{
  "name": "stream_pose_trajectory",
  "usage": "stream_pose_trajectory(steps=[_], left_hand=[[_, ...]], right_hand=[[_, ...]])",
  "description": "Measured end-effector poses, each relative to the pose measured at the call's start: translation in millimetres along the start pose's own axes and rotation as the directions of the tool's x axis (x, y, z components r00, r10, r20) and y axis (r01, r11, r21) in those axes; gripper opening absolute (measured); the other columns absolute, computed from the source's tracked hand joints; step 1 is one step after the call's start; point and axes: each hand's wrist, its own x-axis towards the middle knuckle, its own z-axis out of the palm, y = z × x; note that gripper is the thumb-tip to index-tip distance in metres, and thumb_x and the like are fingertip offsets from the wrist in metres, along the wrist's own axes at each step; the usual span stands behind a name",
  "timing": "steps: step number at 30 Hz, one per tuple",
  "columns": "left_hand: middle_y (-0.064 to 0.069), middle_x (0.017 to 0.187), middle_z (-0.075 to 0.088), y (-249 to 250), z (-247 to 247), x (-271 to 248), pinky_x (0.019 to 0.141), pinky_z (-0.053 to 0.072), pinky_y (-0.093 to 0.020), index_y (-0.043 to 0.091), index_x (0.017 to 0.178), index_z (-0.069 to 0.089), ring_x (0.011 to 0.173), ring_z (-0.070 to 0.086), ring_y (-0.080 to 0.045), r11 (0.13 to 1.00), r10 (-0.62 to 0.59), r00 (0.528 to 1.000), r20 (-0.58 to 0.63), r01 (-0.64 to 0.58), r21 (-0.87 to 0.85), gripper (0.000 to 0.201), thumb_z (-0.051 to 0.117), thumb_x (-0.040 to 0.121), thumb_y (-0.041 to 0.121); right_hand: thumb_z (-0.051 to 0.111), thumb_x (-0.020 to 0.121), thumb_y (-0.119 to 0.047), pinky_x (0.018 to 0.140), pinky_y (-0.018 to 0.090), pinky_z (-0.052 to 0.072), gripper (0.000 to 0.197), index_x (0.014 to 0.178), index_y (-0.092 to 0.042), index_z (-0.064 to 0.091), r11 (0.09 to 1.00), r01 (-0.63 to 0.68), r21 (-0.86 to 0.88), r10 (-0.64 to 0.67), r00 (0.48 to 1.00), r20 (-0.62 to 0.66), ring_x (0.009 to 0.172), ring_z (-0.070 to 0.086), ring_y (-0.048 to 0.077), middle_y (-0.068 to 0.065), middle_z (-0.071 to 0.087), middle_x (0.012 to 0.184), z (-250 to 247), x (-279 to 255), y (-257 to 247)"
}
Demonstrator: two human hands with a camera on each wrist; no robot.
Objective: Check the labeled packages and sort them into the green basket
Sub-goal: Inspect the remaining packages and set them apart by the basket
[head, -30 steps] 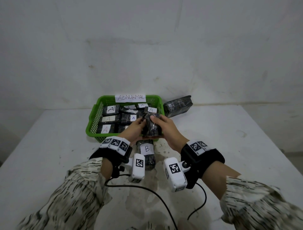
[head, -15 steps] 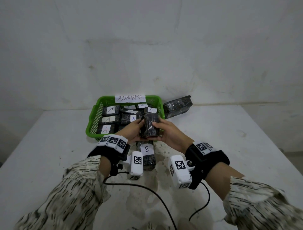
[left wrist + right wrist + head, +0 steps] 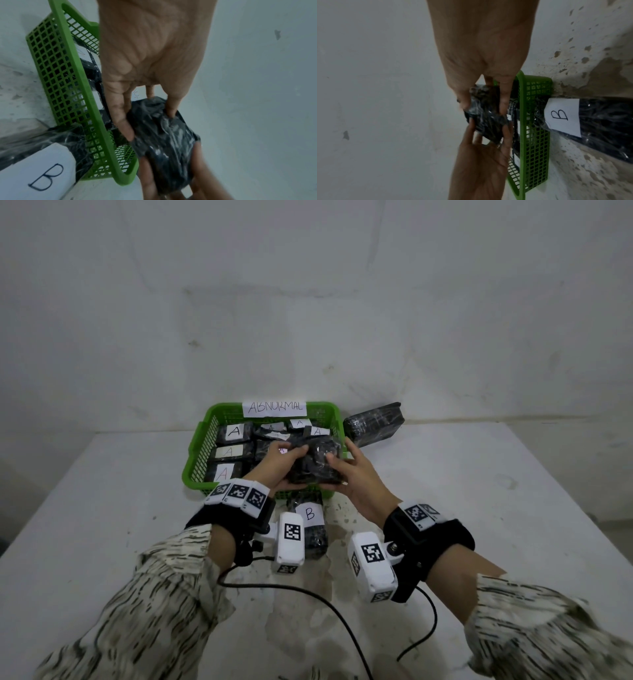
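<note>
black plastic-wrapped package [image 3: 317, 465], held above the near right corner of the green plastic mesh basket [image 3: 200, 446]; no label shows on it. left hand [image 3: 277, 465] grips its left end, fingers curled over the top; right hand [image 3: 356, 479] grips its right end, thumb on top. inside the basket lie black wrapped packages with white "a" labels [image 3: 234, 431]; its far wall bears a white paper sign reading "abnormal" [image 3: 275, 407]. a black package with a white "b" label [image 3: 310, 525] lies on the white bench [image 3: 479, 491] against the basket's near wall; another black package [image 3: 375, 422] sits just right of the basket.
</note>
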Motion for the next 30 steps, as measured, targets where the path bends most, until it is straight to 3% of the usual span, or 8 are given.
stream_pose_trajectory(steps=[4,7,10,13,18,22,25,30], left_hand=[[-0.013,0.122,0.054,10.8,5.1,-11.7,0.062,0.057,-0.037,0.019,0.101,0.045,0.098,0.059,-0.028,0.990,0.091,0.992,0.088,-0.100,0.099,0.019,0.052,0.094,0.035],[-0.014,0.116,0.053,12.5,11.9,-13.6,0.069,0.057,-0.048,0.018,0.115,0.047,0.103,0.058,-0.033,0.974,0.168,0.981,0.095,-0.180,0.137,0.027,0.058,0.091,0.024],[-0.012,0.098,0.055,9.8,18.3,-15.8,0.078,0.053,-0.058,0.010,0.123,0.052,0.096,0.061,-0.036,0.966,0.206,0.972,0.116,-0.221,0.134,0.033,0.058,0.091,0.013],[-0.014,0.103,0.057,8.4,22.2,-18.7,0.070,0.058,-0.049,0.010,0.119,0.054,0.094,0.063,-0.034,0.968,0.210,0.967,0.146,-0.227,0.110,0.029,0.059,0.090,0.011],[-0.022,0.118,0.054,6.5,26.6,-21.7,0.060,0.060,-0.035,0.008,0.125,0.053,0.110,0.058,-0.037,0.974,0.192,0.963,0.190,-0.210,0.081,0.034,0.057,0.091,0.008],[-0.024,0.117,0.054,5.0,26.1,-18.2,0.062,0.059,-0.039,0.007,0.124,0.055,0.108,0.059,-0.038,0.968,0.227,0.964,0.139,-0.239,0.075,0.033,0.057,0.091,0.008],[-0.018,0.109,0.060,6.3,21.0,-15.8,0.064,0.059,-0.036,0.009,0.126,0.054,0.100,0.063,-0.030,0.975,0.217,0.964,0.152,-0.223,0.020,0.035,0.057,0.091,0.009],[-0.006,0.084,0.058,4.3,15.9,-11.9,0.066,0.059,-0.027,0.012,0.136,0.046,0.083,0.063,-0.018,0.971,0.223,0.955,0.194,-0.236,0.045,0.049,0.055,0.090,-0.002]], right_hand=[[0.034,0.097,0.006,0.073,0.040,0.056,0.046,0.136,-0.017,0.045,0.984,-0.056,0.169,0.066,0.996,-0.058,0.100,0.058,0.028,0.015,0.050,0.131,-13.2,7.6,4.6],[0.033,0.097,0.004,0.068,0.041,0.055,0.046,0.137,-0.017,0.045,0.977,-0.102,0.188,0.113,0.992,-0.049,0.093,0.057,0.027,0.014,0.052,0.123,-14.9,7.6,3.1],[0.042,0.098,-0.024,0.078,0.047,0.051,0.033,0.131,-0.021,0.047,0.986,-0.132,0.102,0.134,0.991,-0.010,0.093,0.061,0.025,0.009,0.060,0.110,-10.5,2.9,-0.8],[0.053,0.090,-0.049,0.076,0.047,0.053,0.054,0.138,-0.031,0.038,0.986,-0.164,0.030,0.163,0.986,0.031,0.105,0.063,0.023,0.005,0.057,0.129,-10.4,5.4,0.1],[0.052,0.094,-0.036,0.067,0.033,0.051,0.043,0.133,-0.019,0.048,0.995,-0.093,-0.024,0.092,0.995,-0.036,0.092,0.060,0.020,0.011,0.060,0.122,-4.4,9.3,3.8],[0.050,0.095,-0.034,0.075,0.037,0.051,0.039,0.130,-0.016,0.051,0.993,-0.119,-0.016,0.119,0.993,0.016,0.091,0.060,0.022,0.013,0.061,0.119,-5.0,7.6,3.4],[0.046,0.097,-0.022,0.086,0.042,0.048,0.030,0.126,-0.016,0.052,0.994,-0.108,0.005,0.108,0.991,0.084,0.086,0.058,0.021,0.009,0.061,0.109,-8.8,5.0,1.1],[0.051,0.096,-0.021,0.091,0.046,0.049,0.037,0.133,-0.016,0.049,0.996,-0.073,-0.046,0.076,0.994,0.078,0.098,0.060,0.025,0.012,0.060,0.121,-6.7,4.0,-2.6]])
